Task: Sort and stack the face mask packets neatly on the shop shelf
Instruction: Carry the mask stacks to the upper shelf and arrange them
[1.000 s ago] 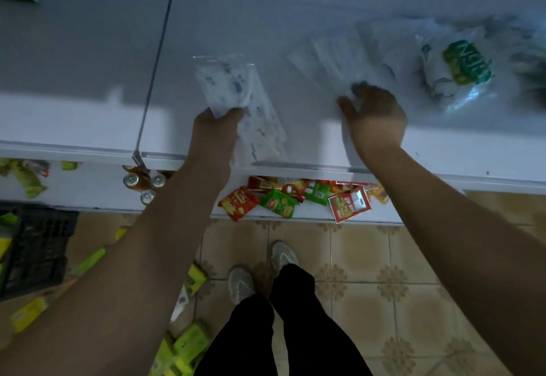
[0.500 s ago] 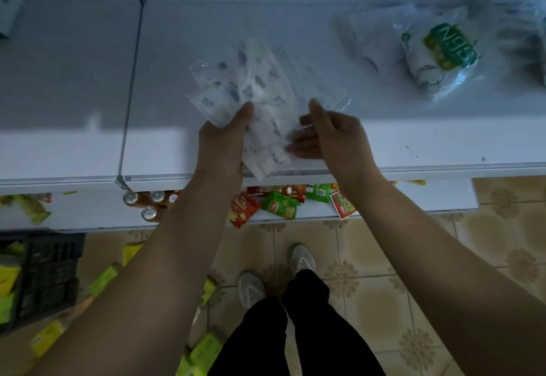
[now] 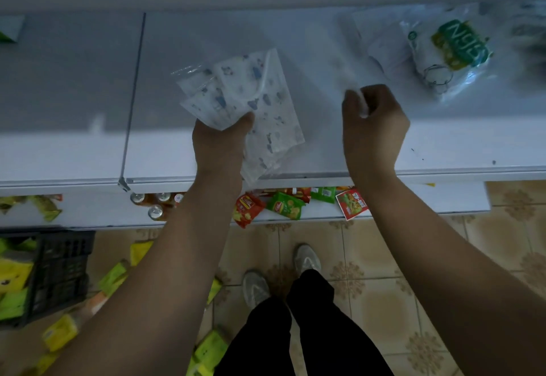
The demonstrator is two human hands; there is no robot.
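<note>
Both arms out over the white shelf top, masks fanned in one hand.

Down by the feet: patterned tan floor tiles [image 3: 369,296], grey sneakers [image 3: 307,259], a black crate [image 3: 60,272] on the left with yellow-green packs scattered round it. Then a lower shelf [image 3: 428,201] carrying red and green snack packets [image 3: 285,204] and a few bottles [image 3: 155,202]. Higher up, left hand [image 3: 220,142] palm-up-ish, thumb and fingers clamped on a fan of printed face mask packets [image 3: 251,103], lower corner hanging past the shelf [image 3: 88,95] edge. Right hand [image 3: 373,121] curled into a loose fist just off to the side, pinching a clear blurry film [image 3: 339,62], pretty hard to make out. Further back on the right, a plastic bag with green lettering [image 3: 452,47] beside some pale packets [image 3: 381,41], well apart from the fan. Dim light, grey wall behind.
</note>
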